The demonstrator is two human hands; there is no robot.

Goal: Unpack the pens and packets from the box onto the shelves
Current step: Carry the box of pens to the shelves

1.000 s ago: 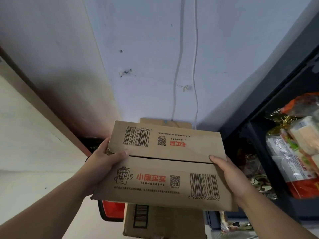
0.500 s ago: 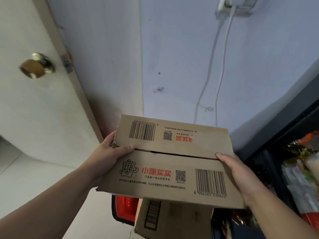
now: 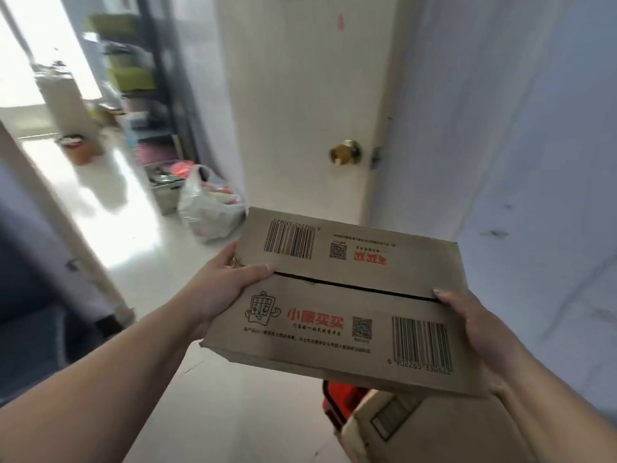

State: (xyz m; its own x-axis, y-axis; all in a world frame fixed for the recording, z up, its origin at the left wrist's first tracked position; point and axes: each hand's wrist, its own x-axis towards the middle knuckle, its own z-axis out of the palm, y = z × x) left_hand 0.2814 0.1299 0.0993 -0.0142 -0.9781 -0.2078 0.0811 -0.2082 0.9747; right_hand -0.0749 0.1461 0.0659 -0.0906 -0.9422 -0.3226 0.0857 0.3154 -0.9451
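Between the two hands, in front of a pale door (image 3: pixel 300 95) with a brass knob (image 3: pixel 345 152), the cardboard box (image 3: pixel 350 295) is being held in the air, not resting on anything. The left hand (image 3: pixel 220 289) is clamping the left end, with its thumb lying on top at the flap seam and its fingers wrapping under, out of view. The right hand (image 3: pixel 474 329) is gripping the right end the same way, thumb tip sitting on the seam, fingers hidden beneath. The flaps are lying closed with a dark slit showing between them. Pens and packets are not showing; I am assuming they are inside.

Step in hand, as I am reading it: carrying the closed box toward the shelves, with nothing unpacked yet.

Doing it well means:
- holding the box level so loose contents are not sliding to one end;
- pressing both thumbs on the seam so the flaps are not springing up;
- supporting the bottom with the fingers, since the near edge is looking soft and dented;
- watching the feet, because a second carton (image 3: pixel 417 426) and a red object (image 3: pixel 340 399) are sitting just below the box and a plastic bag (image 3: pixel 207 208) is lying on the floor near the door;
- setting the box down before opening it.

A blurred shelf rack (image 3: pixel 133 78) is standing far left, well apart from the box.
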